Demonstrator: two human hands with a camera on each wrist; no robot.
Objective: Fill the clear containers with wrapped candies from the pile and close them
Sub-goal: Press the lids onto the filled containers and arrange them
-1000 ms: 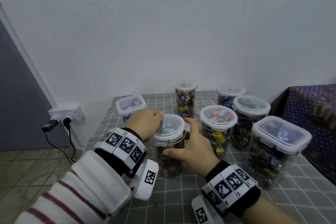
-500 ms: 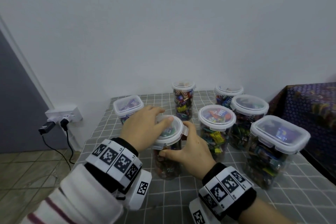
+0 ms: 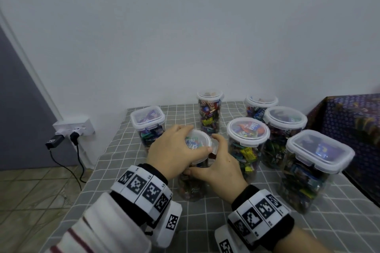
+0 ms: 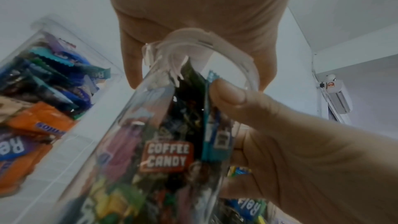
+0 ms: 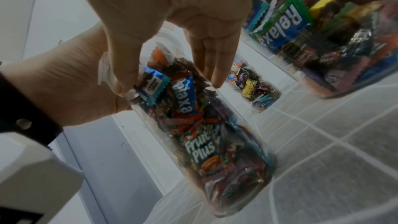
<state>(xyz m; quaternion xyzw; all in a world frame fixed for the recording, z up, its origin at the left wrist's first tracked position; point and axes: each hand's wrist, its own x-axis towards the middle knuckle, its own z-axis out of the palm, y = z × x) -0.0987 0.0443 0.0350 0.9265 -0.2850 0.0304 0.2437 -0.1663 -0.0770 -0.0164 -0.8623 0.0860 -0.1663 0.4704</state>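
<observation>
I'm pressing my left hand [image 3: 174, 150] flat on the lid [image 3: 198, 142], fingers curled over its rim, while my right hand [image 3: 218, 165] is wrapping the tall candy container [image 3: 192, 186] near the table's [image 3: 308, 230] left edge. I'm judging the clasps need snapping next; steady downward pressure, container upright.

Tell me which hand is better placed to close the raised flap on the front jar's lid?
Probably right: the right hand curls beside the raised flap, while the left hand lies across the lid.
</observation>
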